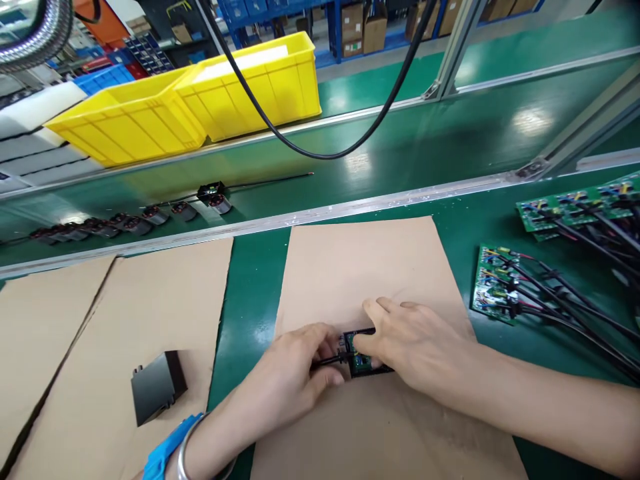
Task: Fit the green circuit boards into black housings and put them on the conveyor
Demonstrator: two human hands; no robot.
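Observation:
My left hand (293, 373) and my right hand (415, 347) meet over a small green circuit board in a black frame (361, 360) lying on a brown cardboard sheet (360, 267). The left fingers pinch the board's left end, where a black wire comes out. The right thumb and fingers press on its top and right side, hiding much of it. A blue strap and a metal bangle sit on my left wrist (175, 450).
A black box-shaped cover (157, 387) lies on the left cardboard sheet (125, 320). Green circuit boards with black cables (495, 283) lie at the right. Small dark parts (135, 223) line the green conveyor belt. Yellow bins (200, 93) stand behind. A black hose (320, 153) hangs overhead.

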